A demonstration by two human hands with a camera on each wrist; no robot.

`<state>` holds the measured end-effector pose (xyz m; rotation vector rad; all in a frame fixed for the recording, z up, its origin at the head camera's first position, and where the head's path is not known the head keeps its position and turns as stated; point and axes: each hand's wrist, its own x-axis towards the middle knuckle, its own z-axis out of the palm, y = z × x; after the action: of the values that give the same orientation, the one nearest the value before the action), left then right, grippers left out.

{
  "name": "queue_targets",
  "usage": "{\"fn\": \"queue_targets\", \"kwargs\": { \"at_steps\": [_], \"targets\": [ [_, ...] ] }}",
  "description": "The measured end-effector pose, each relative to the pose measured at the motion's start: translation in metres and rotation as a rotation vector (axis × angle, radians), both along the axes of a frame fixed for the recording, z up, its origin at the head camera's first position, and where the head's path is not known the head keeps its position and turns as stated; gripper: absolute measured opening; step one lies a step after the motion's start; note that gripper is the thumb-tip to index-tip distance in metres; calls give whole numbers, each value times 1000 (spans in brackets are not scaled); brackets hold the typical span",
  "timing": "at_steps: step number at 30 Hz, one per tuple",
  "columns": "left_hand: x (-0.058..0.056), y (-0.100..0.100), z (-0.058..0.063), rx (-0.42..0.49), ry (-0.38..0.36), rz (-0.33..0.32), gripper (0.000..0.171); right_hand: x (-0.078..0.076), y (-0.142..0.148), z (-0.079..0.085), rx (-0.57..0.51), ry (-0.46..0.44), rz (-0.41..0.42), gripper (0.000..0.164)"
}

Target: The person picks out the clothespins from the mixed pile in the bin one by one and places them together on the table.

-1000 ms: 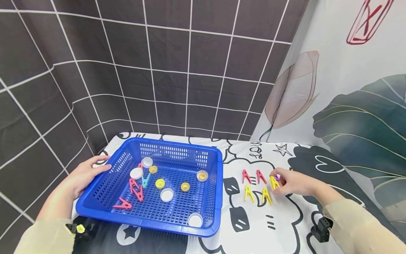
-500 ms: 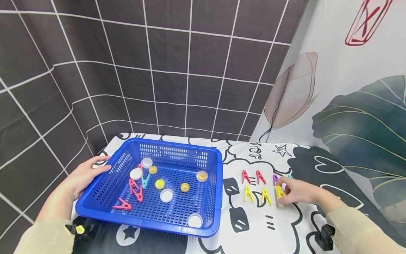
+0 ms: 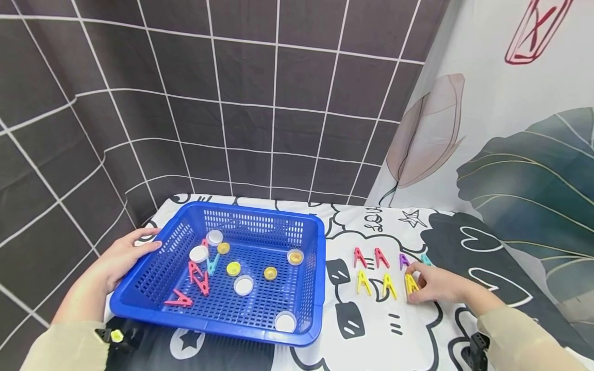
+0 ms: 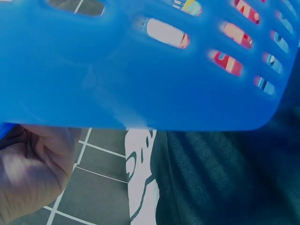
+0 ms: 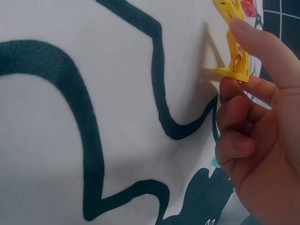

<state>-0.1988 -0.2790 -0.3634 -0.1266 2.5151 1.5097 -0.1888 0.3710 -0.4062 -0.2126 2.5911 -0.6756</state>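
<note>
My left hand (image 3: 122, 259) grips the left rim of a blue plastic basket (image 3: 211, 325); in the left wrist view the fingers (image 4: 44, 150) curl under the rim. Right of the basket, my right hand (image 3: 438, 284) pinches a yellow clothespin (image 3: 411, 284) between thumb and forefinger, low over the cloth. The right wrist view shows that yellow clothespin (image 5: 240, 68) against the fingertips. To its left lie two more yellow clothespins, a near one (image 3: 389, 286) and a farther one (image 3: 364, 283). Behind them are two red clothespins (image 3: 381, 258), a purple clothespin (image 3: 403, 261) and a partly hidden teal clothespin (image 3: 425, 259).
Inside the basket lie several white caps (image 3: 243, 285), yellow caps (image 3: 234, 268), red clothespins (image 3: 179, 299) and a teal clothespin (image 3: 212, 264). A patterned cloth (image 3: 366, 335) covers the table. A dark grid-patterned curtain (image 3: 250, 118) hangs behind, with a leaf-print sheet (image 3: 533, 196) at right.
My right hand has moved slightly right and toward me with the yellow clothespin, uncovering the purple and teal clothespins behind it. The left hand and basket stay put.
</note>
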Motion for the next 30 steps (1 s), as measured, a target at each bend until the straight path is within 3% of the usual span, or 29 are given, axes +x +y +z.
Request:
{"fn": "queue_targets", "kwargs": {
  "at_steps": [20,30],
  "targets": [
    [0,0,0,-5,-9,3,71,-1,-1,-6,27,12,-1,64],
    [0,-1,-1,11,-2,4,70,-2,-7,13,88,56,25,62]
  ]
}}
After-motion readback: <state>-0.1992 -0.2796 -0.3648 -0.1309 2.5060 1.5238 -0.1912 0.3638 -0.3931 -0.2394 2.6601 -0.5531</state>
